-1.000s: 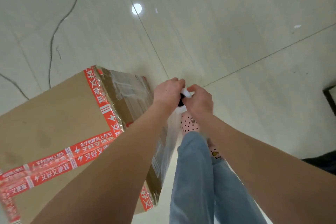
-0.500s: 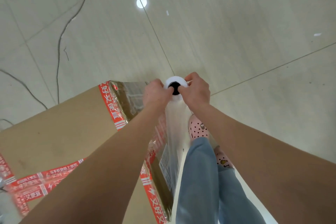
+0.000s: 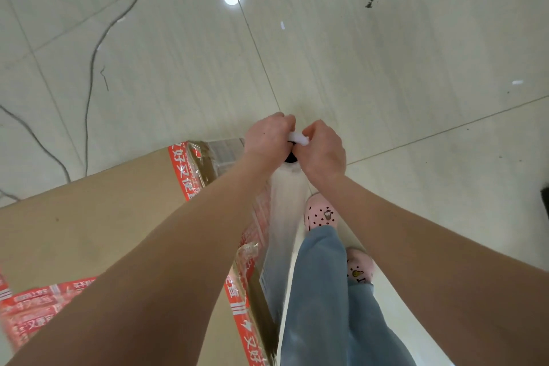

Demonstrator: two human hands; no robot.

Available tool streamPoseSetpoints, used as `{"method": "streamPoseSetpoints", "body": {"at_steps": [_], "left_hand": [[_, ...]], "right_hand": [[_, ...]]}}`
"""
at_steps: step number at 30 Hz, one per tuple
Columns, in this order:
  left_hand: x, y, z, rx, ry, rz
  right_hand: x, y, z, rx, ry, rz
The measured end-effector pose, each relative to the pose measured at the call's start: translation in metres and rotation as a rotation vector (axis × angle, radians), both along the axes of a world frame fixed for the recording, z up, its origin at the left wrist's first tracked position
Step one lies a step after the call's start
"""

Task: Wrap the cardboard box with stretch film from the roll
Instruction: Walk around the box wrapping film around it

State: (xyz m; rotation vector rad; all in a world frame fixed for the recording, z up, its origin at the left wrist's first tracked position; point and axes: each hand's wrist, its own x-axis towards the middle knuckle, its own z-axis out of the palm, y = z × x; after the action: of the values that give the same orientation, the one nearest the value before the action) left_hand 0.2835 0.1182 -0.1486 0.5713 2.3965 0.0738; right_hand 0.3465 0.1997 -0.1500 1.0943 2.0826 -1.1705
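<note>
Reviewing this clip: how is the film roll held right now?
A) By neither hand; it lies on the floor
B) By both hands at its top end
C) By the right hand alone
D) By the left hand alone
B: the left hand and the right hand both curl round the top end of the roll, which stands beside the box.

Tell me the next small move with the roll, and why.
Probably carry the roll around the box corner ahead, film kept taut. The left hand and right hand grip its top end; film covers this side, and the corner lies beside them.
</note>
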Motion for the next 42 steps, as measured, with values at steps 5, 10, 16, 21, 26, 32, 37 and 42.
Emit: {"method": "streamPoseSetpoints", "body": {"at_steps": [5,10,16,21,26,32,37,42], "left_hand": [[-0.007,-0.010,-0.001,0.052,-0.014,0.475],[-0.019,-0.017,0.001,0.032,-0.084,0.691],[-0.034,-0.016,0.002,-0.020,0.059,0.092],[-0.053,-0.004,0.004,-0.089,0.024,-0.044],[-0.073,-0.006,0.003,-0.103,-0.023,0.103],[-0.094,-0.035,0.002,-0.101,-0.050,0.571],[-0.100,-0.058,-0.005,-0.116,-0.068,0.858],[-0.105,-0.067,0.000,-0.116,-0.149,0.810]], "right_hand": [[-0.022,0.000,0.004,0.034,0.022,0.068],[-0.045,-0.004,0.001,0.038,0.051,0.102],[-0.053,-0.008,-0.007,-0.006,0.031,0.070],[-0.059,-0.004,-0.007,0.002,0.037,0.130],[-0.082,0.002,-0.002,0.046,0.077,0.298],[-0.118,-0.007,-0.002,-0.042,0.062,0.256],[-0.144,-0.025,-0.002,-0.144,0.051,0.291],[-0.153,-0.033,0.002,-0.153,-0.004,0.309]]}}
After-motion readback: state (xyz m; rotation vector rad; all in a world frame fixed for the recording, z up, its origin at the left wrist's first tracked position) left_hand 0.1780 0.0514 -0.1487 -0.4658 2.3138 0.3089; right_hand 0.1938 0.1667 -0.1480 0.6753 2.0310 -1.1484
